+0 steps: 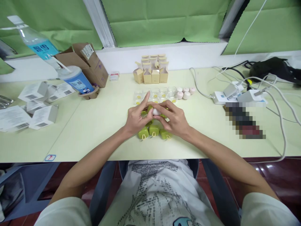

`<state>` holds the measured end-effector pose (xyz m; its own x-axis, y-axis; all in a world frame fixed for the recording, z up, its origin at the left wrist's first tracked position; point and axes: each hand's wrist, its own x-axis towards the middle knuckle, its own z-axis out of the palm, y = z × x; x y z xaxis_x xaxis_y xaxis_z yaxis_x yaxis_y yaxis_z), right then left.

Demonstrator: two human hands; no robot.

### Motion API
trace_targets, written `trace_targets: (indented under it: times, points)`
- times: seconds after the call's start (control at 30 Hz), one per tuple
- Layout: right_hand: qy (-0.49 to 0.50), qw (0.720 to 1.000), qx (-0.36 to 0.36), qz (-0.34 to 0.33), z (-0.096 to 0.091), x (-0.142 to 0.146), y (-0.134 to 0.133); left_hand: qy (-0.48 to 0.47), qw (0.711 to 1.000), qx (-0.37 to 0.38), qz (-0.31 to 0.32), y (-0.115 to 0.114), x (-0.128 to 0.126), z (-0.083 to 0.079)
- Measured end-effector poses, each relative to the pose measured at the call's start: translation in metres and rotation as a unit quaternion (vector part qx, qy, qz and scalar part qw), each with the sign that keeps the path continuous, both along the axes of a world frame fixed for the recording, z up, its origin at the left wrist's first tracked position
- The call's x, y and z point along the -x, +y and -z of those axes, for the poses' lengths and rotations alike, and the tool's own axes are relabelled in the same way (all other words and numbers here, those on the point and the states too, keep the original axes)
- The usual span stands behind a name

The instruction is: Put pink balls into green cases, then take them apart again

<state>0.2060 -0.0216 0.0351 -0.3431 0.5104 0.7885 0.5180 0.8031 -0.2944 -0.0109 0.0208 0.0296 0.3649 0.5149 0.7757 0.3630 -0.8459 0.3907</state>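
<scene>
Over the middle of the table, my left hand (139, 117) and my right hand (175, 119) meet around a small white rounded piece (156, 111). My left thumb presses against its side while the left index finger points up. The right thumb and fingers close on it from the other side, partly hiding it. Beneath and in front of my hands lie several small green cases (154, 130) with pale yellow loops. Just beyond are clear plastic cups (155, 93) with yellow round marks, partly covered by my fingers. Pink and white round pieces (186, 95) sit to their right.
Small open cardboard boxes (151, 76) stand near the wall. At left are white boxes (43, 116), a blue drink cup (78, 82), a tilted bottle (39, 47) and a brown carton (94, 64). A power strip (219, 98) with cables and a blurred dark object (243, 121) lie right.
</scene>
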Motion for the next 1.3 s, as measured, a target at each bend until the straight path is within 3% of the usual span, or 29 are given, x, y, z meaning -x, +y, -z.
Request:
trace_targets:
  times: [0.17, 0.4, 0.5, 0.63, 0.77, 0.87, 0.97, 1.1, 1.17, 1.3]
  points:
    - [-0.039, 0.999, -0.020, 0.029, 0.002, 0.004, 0.001, 0.000, 0.999, -0.047, -0.017, 0.000, -0.003, -0.002]
    - [-0.078, 0.992, -0.078, 0.061, 0.005, 0.005, 0.004, 0.016, 0.999, -0.027, -0.014, -0.004, -0.001, -0.010]
    - [-0.040, 0.994, -0.085, 0.053, 0.002, 0.002, 0.006, 0.023, 0.999, -0.021, 0.019, 0.001, 0.002, -0.013]
    - [0.019, 0.999, -0.034, 0.037, 0.000, -0.001, 0.007, 0.038, 0.997, -0.009, 0.067, 0.010, 0.007, -0.017]
    - [0.086, 0.996, -0.006, 0.037, -0.005, -0.006, 0.008, 0.030, 0.998, 0.015, 0.053, 0.013, 0.013, -0.020]
    - [0.108, 0.992, 0.051, 0.046, -0.016, -0.025, 0.013, 0.028, 0.999, 0.016, 0.020, 0.017, 0.017, -0.023]
    - [0.021, 0.985, 0.160, 0.058, -0.031, -0.060, 0.023, 0.041, 0.999, 0.006, -0.018, 0.026, 0.026, -0.025]
    - [-0.132, 0.923, 0.357, 0.058, -0.040, -0.100, 0.034, 0.112, 0.992, 0.040, -0.037, 0.046, 0.052, -0.031]
    - [-0.185, 0.905, 0.380, 0.060, -0.039, -0.107, 0.037, 0.162, 0.981, 0.096, -0.043, 0.059, 0.073, -0.038]
    - [-0.214, 0.888, 0.406, 0.045, -0.040, -0.107, 0.037, 0.197, 0.929, 0.308, -0.047, 0.085, 0.118, -0.050]
